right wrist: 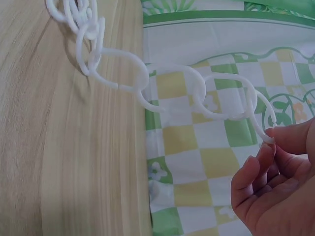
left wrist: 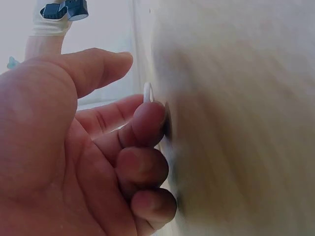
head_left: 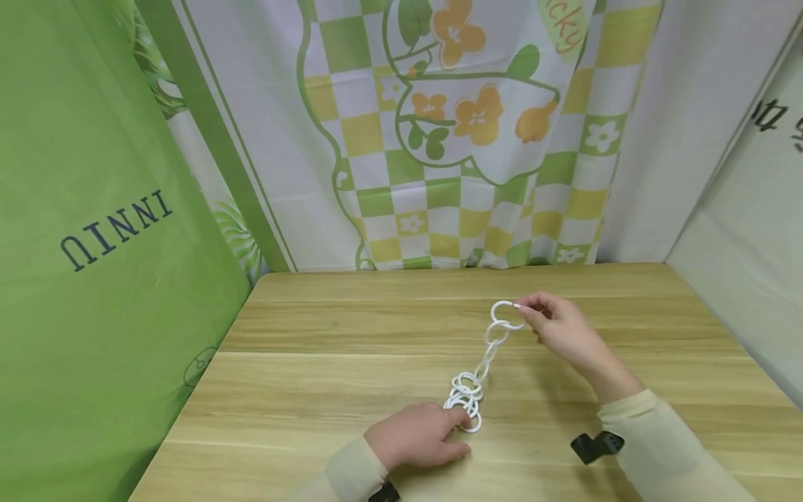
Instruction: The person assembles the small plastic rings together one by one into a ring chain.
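Observation:
A chain of white plastic rings [head_left: 466, 383] lies partly bunched on the wooden table, its far end lifted up and to the right. My right hand [head_left: 558, 328] pinches the end ring [head_left: 502, 304] between thumb and fingertips, and several linked rings [right wrist: 118, 69] stretch from it back to the heap. Over the near side of the heap, my left hand [head_left: 420, 434] touches the rings with its fingers. The left wrist view shows that thumb held apart and the fingers loosely bent, with a bit of white ring [left wrist: 148, 92] behind one fingertip.
The wooden table [head_left: 282, 390] reaches back to a checked, flowered curtain [head_left: 401, 167]. A green cloth [head_left: 113, 314] hangs at the left and a pale cloth [head_left: 746, 230] at the right. Black devices [head_left: 596, 446] are strapped at the wrists.

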A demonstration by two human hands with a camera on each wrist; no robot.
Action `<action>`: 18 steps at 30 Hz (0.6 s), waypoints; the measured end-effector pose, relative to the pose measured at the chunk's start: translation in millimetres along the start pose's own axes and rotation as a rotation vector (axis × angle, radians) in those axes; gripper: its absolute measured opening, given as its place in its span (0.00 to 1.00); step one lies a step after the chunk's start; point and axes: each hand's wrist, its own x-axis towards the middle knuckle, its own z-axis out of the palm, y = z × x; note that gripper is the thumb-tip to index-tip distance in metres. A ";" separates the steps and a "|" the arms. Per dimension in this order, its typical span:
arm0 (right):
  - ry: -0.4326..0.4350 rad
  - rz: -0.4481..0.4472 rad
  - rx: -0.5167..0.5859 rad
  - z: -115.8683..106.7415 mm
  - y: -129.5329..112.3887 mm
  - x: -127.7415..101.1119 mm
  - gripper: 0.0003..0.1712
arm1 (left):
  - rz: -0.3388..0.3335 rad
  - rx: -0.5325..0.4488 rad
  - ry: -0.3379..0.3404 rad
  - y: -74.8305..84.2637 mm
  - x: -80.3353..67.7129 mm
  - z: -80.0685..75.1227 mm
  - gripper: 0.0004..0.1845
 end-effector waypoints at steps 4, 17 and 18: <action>0.001 0.026 0.025 -5.2 7.7 1.1 0.17 | 0.018 0.018 0.036 -7.4 -3.5 -1.1 0.08; 0.010 0.094 0.125 -14.6 30.1 -0.5 0.15 | -0.044 -0.129 0.062 -45.7 -20.2 -8.7 0.08; 0.013 0.098 0.132 -15.3 31.6 -1.4 0.15 | -0.053 -0.137 0.069 -49.3 -21.6 -9.2 0.08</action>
